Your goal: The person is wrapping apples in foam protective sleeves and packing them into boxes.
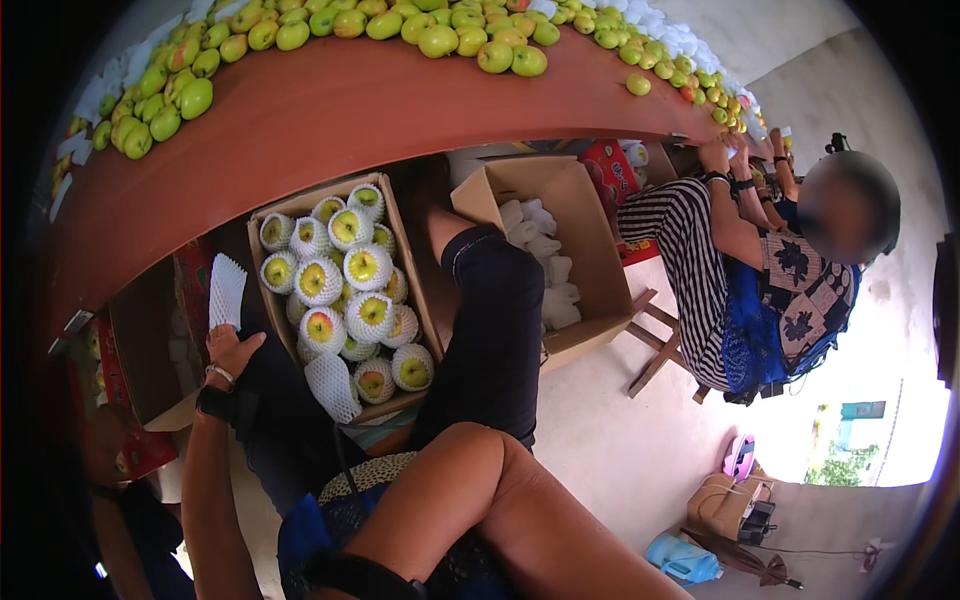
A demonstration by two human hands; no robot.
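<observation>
My left hand [232, 351] grips a flat white foam net sleeve [227, 289] near its lower end, beside the left wall of an open cardboard box [414, 259]. Green-yellow apples [367, 267], some with a red blush, fill this box between my legs. Each visible apple wears a white foam net. Another foam net [332, 386] lies over the box's near corner, and I cannot tell whether an apple is inside it. My right arm [450, 480] bends back at the elbow towards the bottom edge, and its hand is out of view.
A reddish-brown table [360, 97] curves ahead, with loose apples [437, 41] heaped along its far side. At my right stands an open carton [600, 300] holding white foam nets [551, 262]. A seated person [795, 292] works farther right near a wooden stool [660, 337].
</observation>
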